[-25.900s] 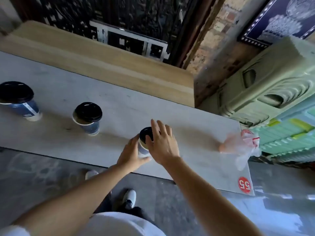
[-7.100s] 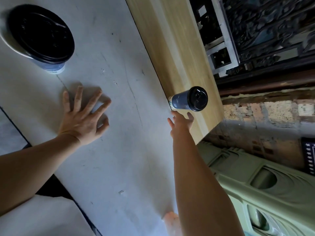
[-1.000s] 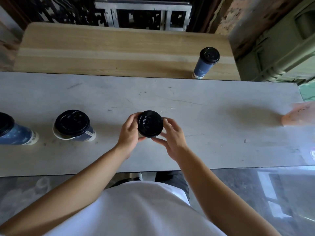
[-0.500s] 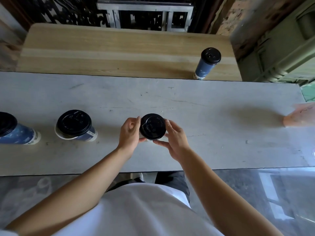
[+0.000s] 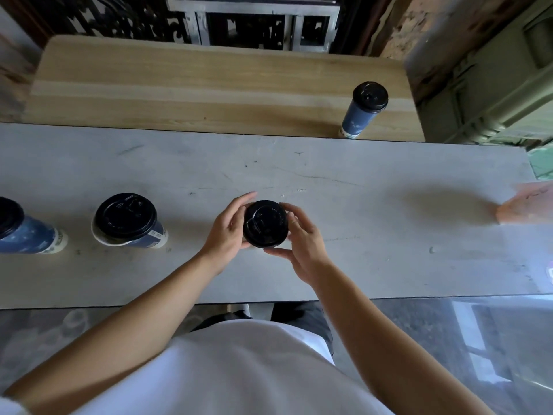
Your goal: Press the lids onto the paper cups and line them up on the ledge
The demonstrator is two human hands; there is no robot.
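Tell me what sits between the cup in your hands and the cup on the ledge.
Nothing: the head view shows only bare grey table between held cup and ledge cup.

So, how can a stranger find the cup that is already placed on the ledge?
Look at the wooden ledge behind the grey table. Near its right end stands one blue cup with a black lid. It alone stands on wood; the others are on the table.

Head camera looks steeply down (close overhead) at the grey counter (image 5: 359, 211).
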